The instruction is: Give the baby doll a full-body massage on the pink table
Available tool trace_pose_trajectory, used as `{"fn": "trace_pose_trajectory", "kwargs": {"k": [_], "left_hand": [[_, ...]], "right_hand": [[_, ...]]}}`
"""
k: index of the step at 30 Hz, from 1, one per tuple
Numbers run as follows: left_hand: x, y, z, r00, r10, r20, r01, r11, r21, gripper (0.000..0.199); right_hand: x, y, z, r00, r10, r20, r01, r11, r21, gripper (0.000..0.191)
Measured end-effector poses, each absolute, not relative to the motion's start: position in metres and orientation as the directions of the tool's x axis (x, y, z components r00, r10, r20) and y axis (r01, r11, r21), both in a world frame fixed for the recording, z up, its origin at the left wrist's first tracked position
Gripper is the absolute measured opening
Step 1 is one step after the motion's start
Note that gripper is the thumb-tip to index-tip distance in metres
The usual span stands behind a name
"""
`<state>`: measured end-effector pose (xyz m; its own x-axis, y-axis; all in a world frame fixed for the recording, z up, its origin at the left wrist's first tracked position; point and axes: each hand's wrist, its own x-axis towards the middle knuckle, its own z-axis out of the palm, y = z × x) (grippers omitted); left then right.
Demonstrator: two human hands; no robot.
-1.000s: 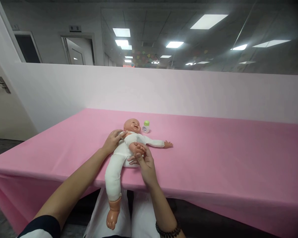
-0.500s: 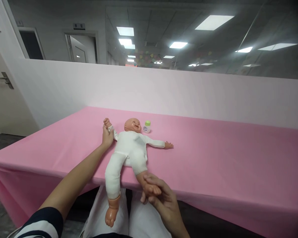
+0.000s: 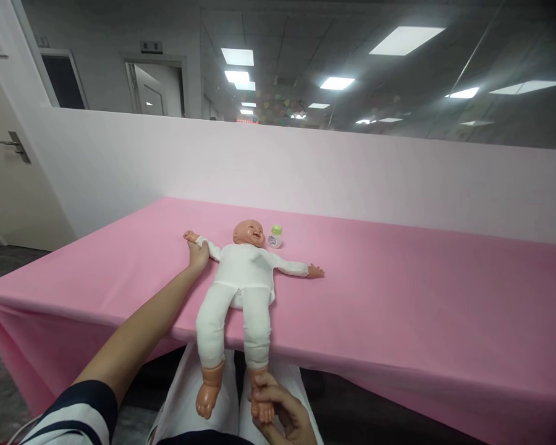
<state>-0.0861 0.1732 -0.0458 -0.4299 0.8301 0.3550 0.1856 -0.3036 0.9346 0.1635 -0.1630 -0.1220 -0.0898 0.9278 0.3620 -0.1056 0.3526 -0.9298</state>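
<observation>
A baby doll (image 3: 246,266) in white clothing lies on its back on the pink-covered table (image 3: 398,296), its head toward the wall. Both its lower legs hang over the near edge. My left hand (image 3: 198,254) is closed around the doll's forearm on the left side, just below its small hand. With my right hand (image 3: 282,411) I grip the doll's foot on the right, fingers wrapped over the ankle. The doll's other foot (image 3: 208,392) hangs free above my lap. Its other arm (image 3: 291,267) is stretched out to the right on the cloth.
Beside the doll's head stands a small clear bottle (image 3: 275,237) with a green cap. A white wall (image 3: 352,176) runs behind the table, with a dark glass pane (image 3: 306,62) above it. At the far left is a door (image 3: 13,179) with a metal handle.
My right hand has brought the doll's leg down and to the left, so it now hangs straighter. The doll's arm in my left hand has tipped outward and lower.
</observation>
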Motion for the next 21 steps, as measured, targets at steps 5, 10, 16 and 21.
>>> {"fn": "trace_pose_trajectory", "kwargs": {"k": [5,10,16,21], "left_hand": [[-0.075,0.152,-0.032,-0.298,0.757,0.582,0.394,-0.457,0.797,0.069],[-0.067,0.136,-0.030,0.012,0.690,0.723,0.618,-0.574,0.537,0.069],[-0.068,0.133,-0.032,0.311,0.515,0.799,0.680,-0.708,0.191,0.052],[-0.070,0.132,-0.026,0.433,0.365,0.824,0.646,-0.763,-0.001,0.037]], "right_hand": [[0.174,-0.149,-0.095,-0.198,0.872,0.448,-0.131,0.430,-0.894,0.024],[0.167,-0.122,-0.048,-0.157,0.849,0.504,-0.256,0.458,-0.851,0.033],[0.146,-0.069,-0.011,-0.053,0.894,0.445,-0.275,0.415,-0.867,0.030],[0.136,-0.041,-0.004,-0.045,0.926,0.374,-0.294,0.345,-0.891,0.041]]}}
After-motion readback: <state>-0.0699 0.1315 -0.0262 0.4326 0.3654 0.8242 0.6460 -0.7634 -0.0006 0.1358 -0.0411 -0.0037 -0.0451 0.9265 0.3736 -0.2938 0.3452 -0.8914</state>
